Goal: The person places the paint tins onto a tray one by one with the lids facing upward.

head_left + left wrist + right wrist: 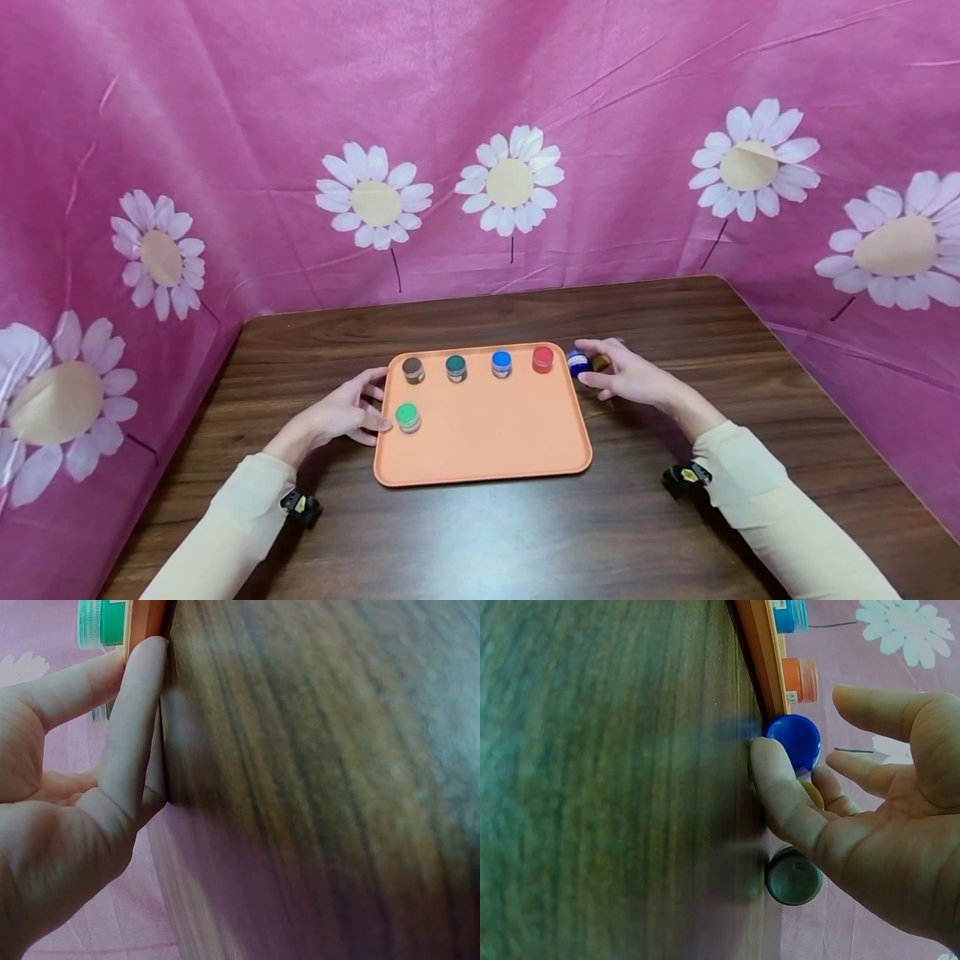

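Note:
In the head view my left hand [341, 414] touches the left edge of an orange tray [487, 442], fingers spread along its rim. Just inside that edge sits a small jar with a light green lid [407, 417]. Across the tray's back stand jars with brown [413, 370], dark green [456, 368], blue [502, 363] and red [542, 359] lids. Beyond the tray's right edge, my right hand [630, 377] has thumb and fingers around a dark blue jar [578, 363]. The right wrist view has the thumb at this jar, with the forefinger apart from it.
A yellowish jar [600, 362] is partly hidden behind the right hand. Another grey-looking jar [795, 876] stands further right. The dark wooden table [480, 533] has pink flowered cloth [442, 100] hanging around its back and sides.

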`<state>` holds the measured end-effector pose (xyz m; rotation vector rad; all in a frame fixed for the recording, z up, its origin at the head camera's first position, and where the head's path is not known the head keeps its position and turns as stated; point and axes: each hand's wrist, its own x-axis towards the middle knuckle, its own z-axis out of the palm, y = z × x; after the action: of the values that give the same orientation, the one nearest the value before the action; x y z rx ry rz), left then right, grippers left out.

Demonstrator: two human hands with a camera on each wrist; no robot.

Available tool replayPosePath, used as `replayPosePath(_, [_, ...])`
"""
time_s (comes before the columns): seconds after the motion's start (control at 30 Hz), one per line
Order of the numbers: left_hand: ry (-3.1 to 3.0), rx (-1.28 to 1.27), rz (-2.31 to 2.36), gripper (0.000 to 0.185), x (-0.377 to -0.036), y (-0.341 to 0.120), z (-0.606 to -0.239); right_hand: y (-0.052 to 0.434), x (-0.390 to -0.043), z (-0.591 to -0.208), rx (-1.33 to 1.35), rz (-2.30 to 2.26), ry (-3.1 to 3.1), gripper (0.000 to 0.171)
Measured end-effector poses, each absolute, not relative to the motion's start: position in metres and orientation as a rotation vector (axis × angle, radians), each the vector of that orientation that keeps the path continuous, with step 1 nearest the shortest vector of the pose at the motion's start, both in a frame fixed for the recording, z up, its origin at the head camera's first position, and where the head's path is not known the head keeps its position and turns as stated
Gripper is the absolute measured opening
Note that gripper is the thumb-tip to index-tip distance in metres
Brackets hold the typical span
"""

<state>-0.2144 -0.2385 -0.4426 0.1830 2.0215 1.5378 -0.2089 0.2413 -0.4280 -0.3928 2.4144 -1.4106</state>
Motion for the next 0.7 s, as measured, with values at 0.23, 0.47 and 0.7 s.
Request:
replayPosePath(0.23, [2.014, 0.183, 1.538, 0.097, -0.2146, -0.239, -0.4432, 0.2376, -0.2118, -0.4293, -0.399, -1.407, 2.429, 0.059])
replayPosePath(0.47, [2.02, 0.182, 1.525, 0.098, -0.215, -0.2378, -0.4415, 0.2374, -0.2117, -0.4291, -0.457, -1.45, 2.345, 0.055])
replayPosePath(0.7, [2.008, 0.172, 1.529, 0.098, -0.2151, -0.2382, -0.4413, 0.238, -0.215, -0.4322, -0.497, -1.44, 2.288, 0.038])
